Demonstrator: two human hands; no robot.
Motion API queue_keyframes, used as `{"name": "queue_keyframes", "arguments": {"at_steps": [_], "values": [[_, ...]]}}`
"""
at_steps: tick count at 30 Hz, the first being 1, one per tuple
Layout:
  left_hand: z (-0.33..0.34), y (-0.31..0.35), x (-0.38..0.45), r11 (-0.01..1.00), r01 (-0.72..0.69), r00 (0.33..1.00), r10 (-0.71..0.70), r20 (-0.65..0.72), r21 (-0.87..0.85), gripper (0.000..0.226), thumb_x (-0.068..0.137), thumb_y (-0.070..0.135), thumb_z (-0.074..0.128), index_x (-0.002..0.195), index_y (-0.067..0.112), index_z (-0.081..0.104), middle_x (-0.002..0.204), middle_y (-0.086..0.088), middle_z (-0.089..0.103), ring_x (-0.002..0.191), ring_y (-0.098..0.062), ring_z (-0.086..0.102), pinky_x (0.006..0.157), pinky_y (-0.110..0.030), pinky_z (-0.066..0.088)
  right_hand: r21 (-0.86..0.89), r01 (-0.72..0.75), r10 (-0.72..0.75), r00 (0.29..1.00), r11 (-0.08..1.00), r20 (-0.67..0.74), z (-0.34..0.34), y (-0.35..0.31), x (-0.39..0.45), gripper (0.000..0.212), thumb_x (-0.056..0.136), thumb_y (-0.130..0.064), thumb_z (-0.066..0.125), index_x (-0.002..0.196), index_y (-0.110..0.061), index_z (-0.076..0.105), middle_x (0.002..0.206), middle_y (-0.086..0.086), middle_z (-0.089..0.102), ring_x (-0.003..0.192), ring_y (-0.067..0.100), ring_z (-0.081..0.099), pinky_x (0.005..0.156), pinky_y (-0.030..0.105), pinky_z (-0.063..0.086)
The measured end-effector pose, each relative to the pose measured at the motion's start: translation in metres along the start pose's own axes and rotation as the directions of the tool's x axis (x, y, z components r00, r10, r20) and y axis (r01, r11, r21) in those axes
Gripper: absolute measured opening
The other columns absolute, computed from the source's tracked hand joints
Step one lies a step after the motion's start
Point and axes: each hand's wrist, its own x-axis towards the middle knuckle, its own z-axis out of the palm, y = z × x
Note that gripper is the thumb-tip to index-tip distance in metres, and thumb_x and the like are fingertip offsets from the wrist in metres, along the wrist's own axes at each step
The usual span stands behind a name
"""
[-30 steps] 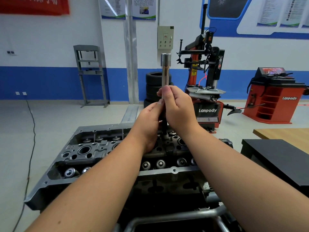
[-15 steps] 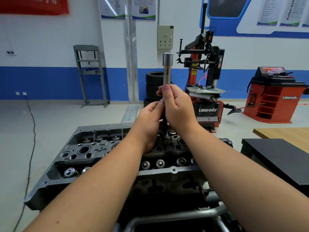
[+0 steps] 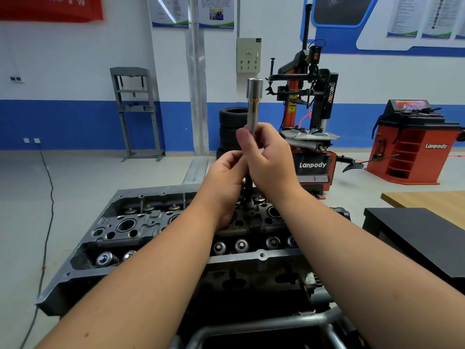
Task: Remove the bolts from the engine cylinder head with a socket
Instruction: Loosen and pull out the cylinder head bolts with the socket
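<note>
A long chrome socket (image 3: 253,107) is held upright above the engine cylinder head (image 3: 141,230), its wider open end uppermost. The right hand (image 3: 269,157) is closed around the socket's lower shaft, with the thumb laid along its near side. The left hand (image 3: 226,177) is curled just below and beside it, fingertips pinching the tool under the right hand. A dark shaft (image 3: 248,186) is seen descending from between the hands to the middle of the cylinder head, where valve springs (image 3: 107,259) are exposed along the near edge. A red tyre changer (image 3: 310,114) and stacked tyres (image 3: 230,127) are visible behind.
</note>
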Motion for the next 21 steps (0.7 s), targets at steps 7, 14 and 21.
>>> {"name": "queue_keyframes", "arguments": {"at_steps": [7, 14, 21], "values": [[-0.0016, 0.0009, 0.0009, 0.999, 0.017, 1.0, -0.018, -0.016, -0.041, 0.029, 0.107, 0.036, 0.055, 0.122, 0.015, 0.068, 0.114, -0.012, 0.076, 0.097, -0.019, 0.071, 0.08, -0.036, 0.06, -0.028, -0.02, 0.021, 0.998, 0.999, 0.059, 0.0026, -0.0002, 0.0002, 0.032, 0.102, -0.031, 0.049, 0.09, -0.006, 0.065, 0.08, 0.001, 0.066, 0.074, 0.003, 0.059, 0.064, 0.009, 0.042], [0.0008, 0.0001, -0.0006, 1.0, -0.005, 1.0, 0.005, 0.014, 0.012, 0.028, 0.107, 0.037, 0.054, 0.114, 0.017, 0.072, 0.107, -0.007, 0.078, 0.095, -0.019, 0.071, 0.078, -0.032, 0.06, 0.014, -0.032, 0.031, 0.998, 0.999, 0.059, 0.0014, 0.0016, -0.0001, 0.034, 0.096, -0.041, 0.059, 0.093, -0.007, 0.059, 0.074, -0.005, 0.059, 0.066, 0.001, 0.054, 0.063, 0.011, 0.042], [0.0008, 0.001, -0.001, 0.999, -0.006, 1.0, 0.006, -0.022, -0.042, 0.03, 0.103, 0.029, 0.063, 0.125, 0.008, 0.062, 0.118, -0.018, 0.073, 0.097, -0.025, 0.07, 0.08, -0.037, 0.06, 0.068, -0.043, 0.038, 0.997, 0.997, 0.067, 0.0036, -0.0013, -0.0015, 0.044, 0.099, -0.038, 0.049, 0.096, 0.003, 0.065, 0.088, 0.019, 0.067, 0.079, 0.018, 0.06, 0.066, 0.02, 0.047]]}}
